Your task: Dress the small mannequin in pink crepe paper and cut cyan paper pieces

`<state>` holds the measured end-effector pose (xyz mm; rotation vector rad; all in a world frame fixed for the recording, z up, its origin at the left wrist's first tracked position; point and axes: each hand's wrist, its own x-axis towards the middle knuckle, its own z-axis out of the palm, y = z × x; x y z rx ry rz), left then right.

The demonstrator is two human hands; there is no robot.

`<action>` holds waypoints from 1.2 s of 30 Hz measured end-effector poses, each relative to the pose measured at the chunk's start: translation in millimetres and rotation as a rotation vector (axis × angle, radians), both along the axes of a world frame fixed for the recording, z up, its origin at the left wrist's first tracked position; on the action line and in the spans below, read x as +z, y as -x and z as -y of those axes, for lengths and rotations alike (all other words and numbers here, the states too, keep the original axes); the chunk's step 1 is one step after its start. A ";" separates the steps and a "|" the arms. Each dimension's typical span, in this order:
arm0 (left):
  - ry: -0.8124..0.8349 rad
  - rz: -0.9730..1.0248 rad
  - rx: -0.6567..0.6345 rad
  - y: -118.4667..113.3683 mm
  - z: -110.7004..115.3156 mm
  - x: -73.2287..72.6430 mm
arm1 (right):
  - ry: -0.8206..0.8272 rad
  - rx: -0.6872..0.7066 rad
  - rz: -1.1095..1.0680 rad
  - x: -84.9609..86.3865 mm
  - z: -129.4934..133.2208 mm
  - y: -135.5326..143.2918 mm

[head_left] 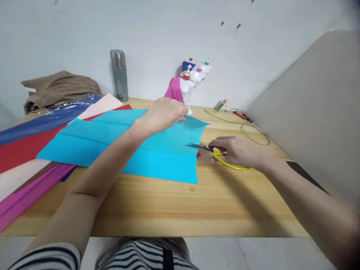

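Observation:
A wide turquoise sheet (pixel 157 162) with fold creases lies across the wooden table. My left hand (pixel 167 112) is closed at its far edge, beside the small white figures; its fingertips are partly hidden, so what they pinch is unclear. My right hand (pixel 237 151) grips yellow-handled scissors (pixel 232 166) at the sheet's right edge. The dark blades point left and reach over the turquoise sheet, and whether they are parted is hard to tell. Behind my left hand, a pink piece (pixel 175 90) is wrapped on one white figure (pixel 186 85).
Red (pixel 24 150), blue, pale and magenta (pixel 31 198) sheets fan out at the left. A brown cloth (pixel 62 89) and a grey flask (pixel 119 76) stand near the wall. A cable (pixel 257 140), a red-handled tool and a small green item lie at the back right, by a partition.

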<state>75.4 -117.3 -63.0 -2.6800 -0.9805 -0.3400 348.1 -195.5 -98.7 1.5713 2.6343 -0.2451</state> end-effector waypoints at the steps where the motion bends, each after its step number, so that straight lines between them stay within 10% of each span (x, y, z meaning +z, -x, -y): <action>1: -0.004 -0.003 0.002 -0.2 -0.3 -0.1 | 0.005 -0.002 0.006 0.2 -0.1 -0.1; 36: -0.040 -0.009 -0.041 1.5 -2.3 -1.7 | -0.128 0.087 -0.028 -26.4 -21.6 13.3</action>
